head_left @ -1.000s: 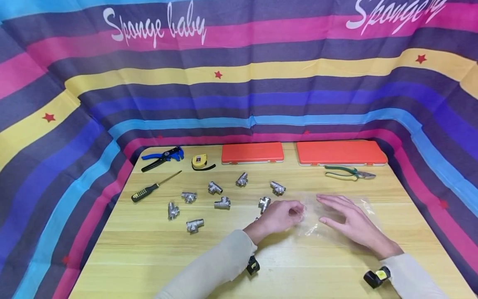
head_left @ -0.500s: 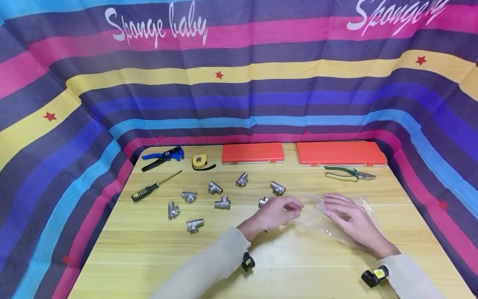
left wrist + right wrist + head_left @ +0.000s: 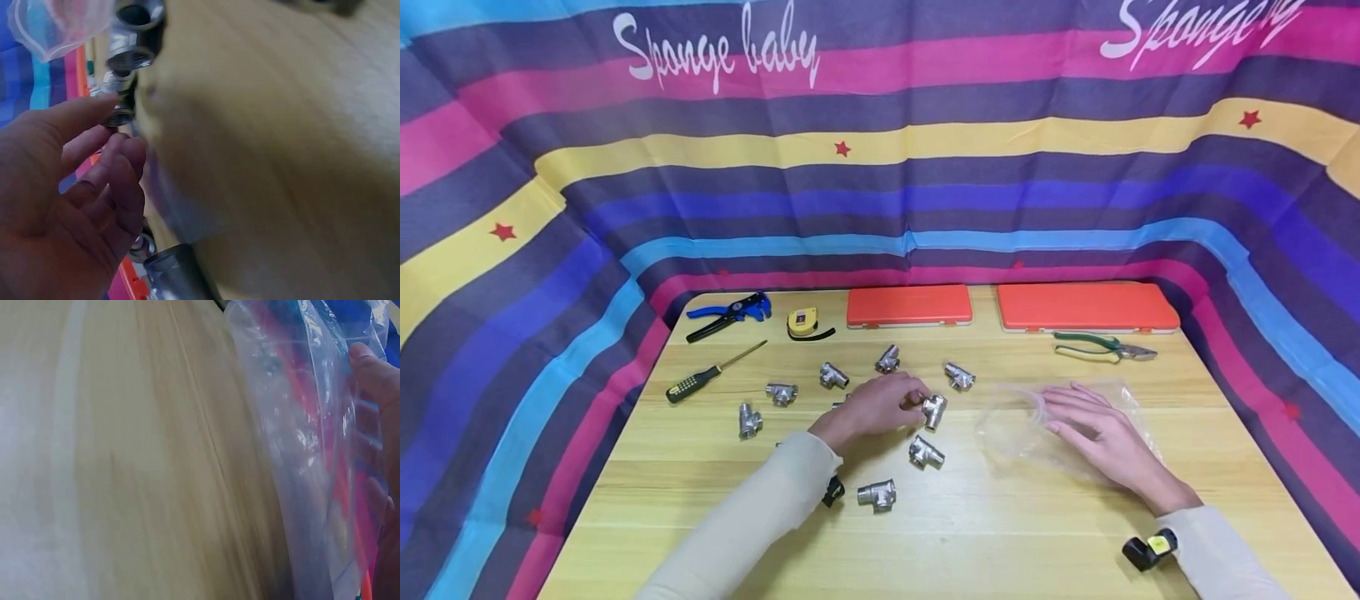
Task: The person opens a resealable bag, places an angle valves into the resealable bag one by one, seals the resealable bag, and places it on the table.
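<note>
In the head view my left hand (image 3: 880, 406) is at the left side of a metal tee fitting (image 3: 934, 412). Its thumb and fingers are bent with a gap between them; whether they touch the fitting is unclear. In the left wrist view, a fitting (image 3: 120, 115) shows just beyond the thumb and index finger. My right hand (image 3: 1097, 429) holds a clear plastic bag (image 3: 1011, 429) by its mouth. In the right wrist view the thumb lies on the bag (image 3: 300, 456), its other fingers partly seen through the film. Two more tee fittings (image 3: 927, 452) (image 3: 877, 496) lie nearer me.
Several more tee fittings (image 3: 782, 394) are spread over the wooden table (image 3: 1000, 542). A screwdriver (image 3: 694, 384), wire strippers (image 3: 730, 317) and a tape measure (image 3: 802, 322) lie back left. Two red cases (image 3: 908, 306) (image 3: 1086, 307) and pliers (image 3: 1105, 347) stand along the back and right.
My left hand has left the bag and moved left to the tee fittings, uncovering two nearer ones. My right hand moved slightly onto the bag's mouth and now holds it partly raised.
</note>
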The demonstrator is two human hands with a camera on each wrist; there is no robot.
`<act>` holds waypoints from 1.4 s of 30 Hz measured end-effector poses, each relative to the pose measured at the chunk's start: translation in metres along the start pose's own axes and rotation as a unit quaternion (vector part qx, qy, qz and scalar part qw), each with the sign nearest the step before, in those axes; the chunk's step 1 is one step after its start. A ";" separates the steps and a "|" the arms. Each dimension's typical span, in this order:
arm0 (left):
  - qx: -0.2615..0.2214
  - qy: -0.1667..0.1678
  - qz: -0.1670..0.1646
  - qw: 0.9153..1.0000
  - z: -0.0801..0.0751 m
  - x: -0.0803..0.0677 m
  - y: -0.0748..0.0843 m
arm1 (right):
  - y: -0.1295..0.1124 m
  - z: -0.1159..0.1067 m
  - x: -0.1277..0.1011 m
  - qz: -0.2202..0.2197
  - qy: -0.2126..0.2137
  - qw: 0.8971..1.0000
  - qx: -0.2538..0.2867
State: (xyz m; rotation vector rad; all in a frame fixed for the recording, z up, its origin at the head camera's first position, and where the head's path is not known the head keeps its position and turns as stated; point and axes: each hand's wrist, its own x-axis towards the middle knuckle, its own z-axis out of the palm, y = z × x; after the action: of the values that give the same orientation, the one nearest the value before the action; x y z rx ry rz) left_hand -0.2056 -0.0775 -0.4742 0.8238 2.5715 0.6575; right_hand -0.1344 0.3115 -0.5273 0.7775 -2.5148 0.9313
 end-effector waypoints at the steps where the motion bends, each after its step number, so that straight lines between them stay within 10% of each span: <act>1: 0.008 -0.001 0.003 1.000 0.002 0.000 0.000 | 0.000 -0.001 0.000 0.002 -0.001 1.000 0.000; 14: -0.003 0.022 0.012 1.000 0.007 0.004 0.002 | -0.002 -0.004 -0.006 0.021 -0.009 1.000 0.002; 23: -0.052 0.038 0.061 0.996 0.015 0.020 0.046 | -0.005 -0.005 -0.004 0.022 -0.006 1.000 0.003; 35: 0.007 0.032 0.018 0.999 0.052 0.046 0.084 | -0.002 0.002 -0.002 0.016 -0.014 1.000 -0.007; 42: -0.068 -0.022 0.051 0.996 0.056 0.050 0.091 | -0.002 0.005 -0.003 0.017 -0.016 1.000 -0.006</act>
State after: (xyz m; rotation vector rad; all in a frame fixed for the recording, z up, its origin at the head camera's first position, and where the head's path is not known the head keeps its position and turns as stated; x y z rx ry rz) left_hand -0.1768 0.0368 -0.4815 0.9189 2.4279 0.8259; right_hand -0.1318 0.3083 -0.5316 0.7536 -2.5659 0.9197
